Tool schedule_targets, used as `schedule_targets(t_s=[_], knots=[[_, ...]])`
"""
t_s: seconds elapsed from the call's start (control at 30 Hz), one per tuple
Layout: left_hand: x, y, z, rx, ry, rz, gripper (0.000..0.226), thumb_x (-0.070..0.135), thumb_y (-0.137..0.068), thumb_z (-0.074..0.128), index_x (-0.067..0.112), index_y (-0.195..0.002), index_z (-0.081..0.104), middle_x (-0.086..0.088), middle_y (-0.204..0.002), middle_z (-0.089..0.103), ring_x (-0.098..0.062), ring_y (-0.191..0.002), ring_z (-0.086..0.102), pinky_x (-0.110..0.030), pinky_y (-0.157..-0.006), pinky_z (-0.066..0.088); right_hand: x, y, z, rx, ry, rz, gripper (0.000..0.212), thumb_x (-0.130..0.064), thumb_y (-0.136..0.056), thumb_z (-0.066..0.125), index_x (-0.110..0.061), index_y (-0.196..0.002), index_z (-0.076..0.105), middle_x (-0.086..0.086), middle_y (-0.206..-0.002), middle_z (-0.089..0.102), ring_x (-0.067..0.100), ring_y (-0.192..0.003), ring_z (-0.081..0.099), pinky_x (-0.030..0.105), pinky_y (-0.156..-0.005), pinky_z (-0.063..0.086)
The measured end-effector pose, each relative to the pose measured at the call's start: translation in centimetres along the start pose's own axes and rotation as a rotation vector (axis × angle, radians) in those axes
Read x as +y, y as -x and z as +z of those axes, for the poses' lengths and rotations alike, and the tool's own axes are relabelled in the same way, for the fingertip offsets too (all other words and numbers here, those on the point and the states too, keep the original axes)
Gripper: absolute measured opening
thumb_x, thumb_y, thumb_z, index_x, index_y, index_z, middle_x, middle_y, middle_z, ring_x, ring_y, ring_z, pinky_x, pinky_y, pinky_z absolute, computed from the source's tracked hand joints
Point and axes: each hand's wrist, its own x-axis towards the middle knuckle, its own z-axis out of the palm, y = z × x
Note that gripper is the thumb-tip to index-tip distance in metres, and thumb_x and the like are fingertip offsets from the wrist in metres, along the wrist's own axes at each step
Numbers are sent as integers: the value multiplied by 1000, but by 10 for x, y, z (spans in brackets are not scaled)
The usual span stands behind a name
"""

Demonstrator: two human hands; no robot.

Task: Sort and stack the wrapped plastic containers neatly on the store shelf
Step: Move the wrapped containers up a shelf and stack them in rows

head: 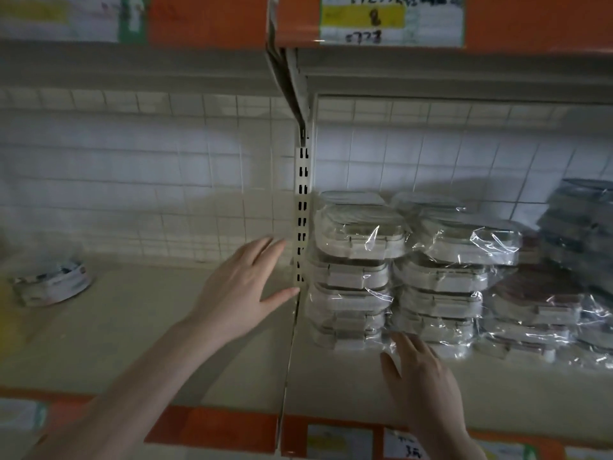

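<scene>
Two stacks of white plastic containers in clear wrap stand on the shelf (199, 360), a left stack (351, 280) and a right stack (444, 277), each several high. Further right lie darker reddish wrapped containers (537, 300) and a dark stack (583, 227). My left hand (242, 293) reaches forward with fingers spread, just left of the left stack, holding nothing. My right hand (421, 373) is flat and open, fingertips touching the wrap at the foot of the stacks.
A slotted upright post (302, 210) divides the shelf bays, right beside my left fingertips. A small round wrapped item (53, 280) lies at the far left of the shelf. A wire grid back panel (132, 180) runs behind. Orange price strips (212, 426) line the shelf edges.
</scene>
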Motion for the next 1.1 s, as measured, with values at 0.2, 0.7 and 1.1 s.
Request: schedule_targets(t_s=[0.2,0.7,1.1], knots=[[20,-63,-26,-57,111,207,90,80,-79,17,26,-150,20,-6,-157,19,-24,-141,26,-42,-109,26,-2,-7,8,38,18,-70,40,-20,-45,92,-15,-77,70,-2,-63,63,18,-50,62,24,-36,43],[31,-118,-19,-421,73,304,65,60,-91,37,47,-147,8,11,-158,12,-12,-143,18,-36,-114,18,0,-6,12,157,-84,-5,33,-41,-78,53,-13,-82,70,-1,-69,68,19,-47,62,22,-36,40],[27,-106,-19,-349,33,268,61,52,-95,36,43,-148,7,9,-155,19,-15,-142,20,-33,-110,26,-7,-7,3,23,-286,310,53,-31,-74,77,-6,-118,61,13,-98,71,32,-81,68,34,-66,48]])
